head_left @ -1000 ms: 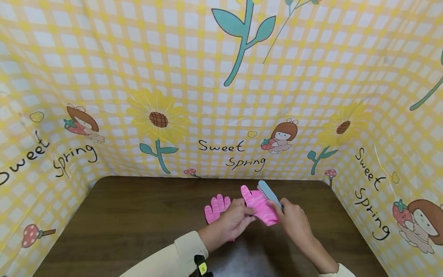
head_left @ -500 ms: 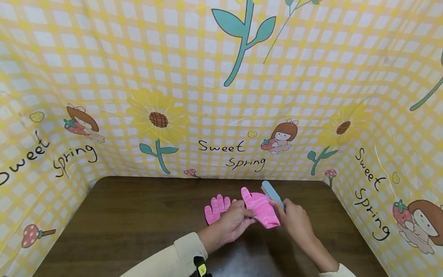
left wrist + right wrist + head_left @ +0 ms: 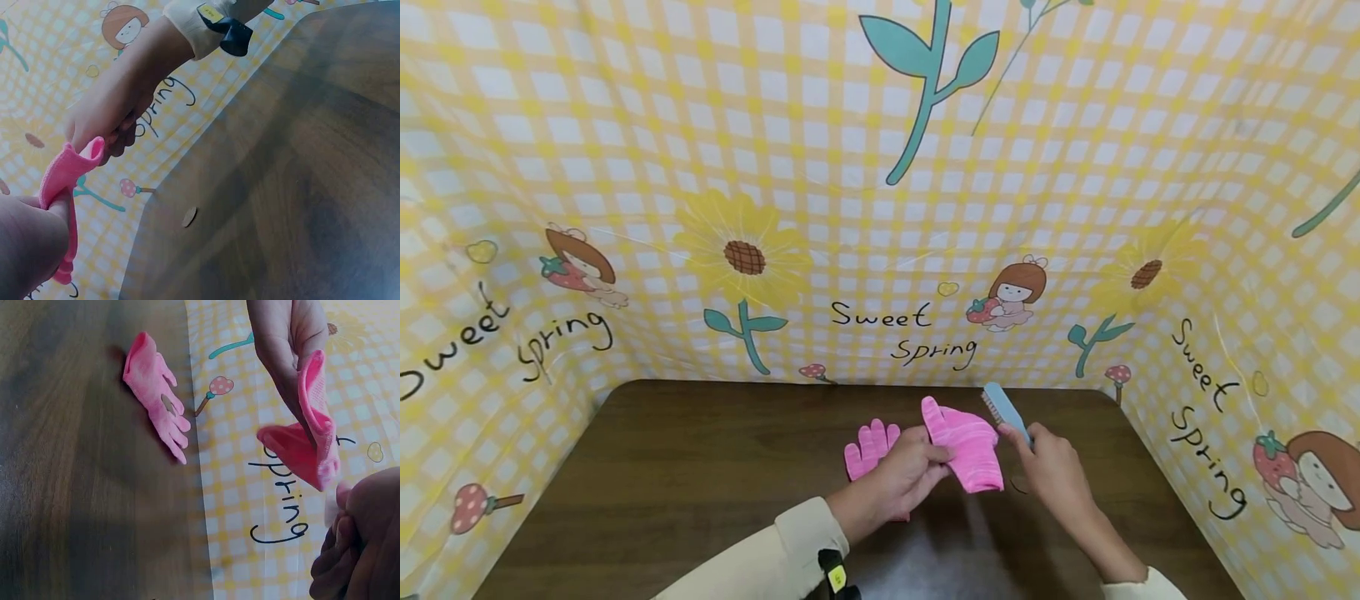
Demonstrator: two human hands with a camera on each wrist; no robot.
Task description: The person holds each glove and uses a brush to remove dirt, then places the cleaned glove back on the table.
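In the head view, my left hand (image 3: pixel 910 477) pinches a pink knit glove (image 3: pixel 970 442) by its side, thumb on top. The glove is raised, one finger pointing up and its cuff hanging down. My right hand (image 3: pixel 1056 475) grips a light-blue brush (image 3: pixel 1009 413), bristles facing the glove, just to its right and apart from it. A second pink glove (image 3: pixel 871 450) lies on the table, partly hidden behind my left hand; the right wrist view shows this flat glove (image 3: pixel 156 394) whole. A thin dark curved sliver (image 3: pixel 1019 487) shows beside the right hand.
The dark wooden table (image 3: pixel 700 475) meets a yellow checked cloth (image 3: pixel 865 217) at its back and sides. In the left wrist view, a small brown oval piece (image 3: pixel 189 217) appears against the tabletop.
The brush has moved right, off the held glove. That glove has turned, its cuff hanging more steeply. A dark sliver has appeared beside the right hand. The other glove stays put.
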